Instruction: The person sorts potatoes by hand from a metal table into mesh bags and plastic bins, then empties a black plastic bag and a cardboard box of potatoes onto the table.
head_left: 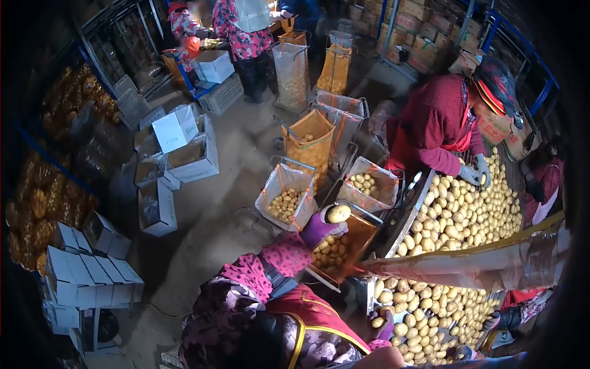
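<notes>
Potato (338, 213), likely firm, light and bruisable, best cupped round its middle, sits clamped in the gloved left hand (319, 230) above an orange mesh bag (335, 253); the right hand (385, 327) lies among piled potatoes (455, 215) on the bench (402, 224), grip impossible to tell

We can't read any text, label or number here. There's reddish print on the cardboard carton (495, 129) at right, but it's too blurred to make out. Marks on the stacked cartons (424, 37) on the back racks are too small to read.
</notes>
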{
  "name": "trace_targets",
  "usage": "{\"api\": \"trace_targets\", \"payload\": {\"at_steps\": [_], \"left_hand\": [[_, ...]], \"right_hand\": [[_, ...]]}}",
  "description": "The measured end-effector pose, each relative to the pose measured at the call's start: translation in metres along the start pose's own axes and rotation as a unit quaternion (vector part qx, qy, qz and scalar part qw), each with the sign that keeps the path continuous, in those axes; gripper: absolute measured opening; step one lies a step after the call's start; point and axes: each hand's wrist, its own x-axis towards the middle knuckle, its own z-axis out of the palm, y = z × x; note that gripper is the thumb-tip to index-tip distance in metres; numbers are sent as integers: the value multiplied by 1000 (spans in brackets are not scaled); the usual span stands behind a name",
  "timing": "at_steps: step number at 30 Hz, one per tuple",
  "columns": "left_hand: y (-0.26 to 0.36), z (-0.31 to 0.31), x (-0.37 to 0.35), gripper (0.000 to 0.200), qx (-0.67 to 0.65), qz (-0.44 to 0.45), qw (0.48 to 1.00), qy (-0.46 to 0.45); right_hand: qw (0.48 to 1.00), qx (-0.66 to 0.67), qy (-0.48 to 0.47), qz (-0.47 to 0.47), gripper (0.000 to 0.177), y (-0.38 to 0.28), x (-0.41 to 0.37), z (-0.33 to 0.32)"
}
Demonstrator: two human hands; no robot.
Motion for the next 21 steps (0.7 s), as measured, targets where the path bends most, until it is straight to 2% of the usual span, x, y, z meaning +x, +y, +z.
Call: {"api": "trace_targets", "payload": {"at_steps": [4, 5, 6, 10, 12, 15, 17, 18, 19, 20, 21], "left_hand": [[-45, -25, -9, 44, -36, -89, 995, 32], [-42, -16, -21, 35, -79, -124, 985, 85], [-65, -30, -28, 36, -138, -133, 979, 74], [-122, -71, -48, 34, -158, -232, 956, 92], [-108, -97, -9, 33, -163, -223, 951, 136], [-60, -128, 89, 31, -167, -141, 948, 229], [-20, -120, 138, 30, -147, -73, 943, 289], [5, -86, 126, 25, -82, -54, 949, 300], [-36, -118, 136, 21, -148, -67, 984, 79], [-94, -133, 130, 19, -221, -128, 964, -77], [-148, -144, 124, 18, -257, -198, 918, -228]], "right_hand": [[999, 27, 24, 16, 18, 10, 14, -8], [999, 26, 24, 19, 18, 12, 19, -10], [999, 25, 25, 22, 19, 14, 24, -10], [999, 23, 21, 29, 19, 17, 37, -10], [999, 22, 19, 28, 19, 18, 41, -12], [999, 26, 16, 27, 20, 21, 42, -20], [999, 30, 7, 20, 20, 25, 43, -29], [999, 35, 2, 19, 21, 28, 42, -37], [999, 40, -10, 14, 21, 29, 44, -44], [998, 53, -25, 9, 21, 32, 47, -52], [996, 69, -54, -5, 21, 32, 46, -53]]}}
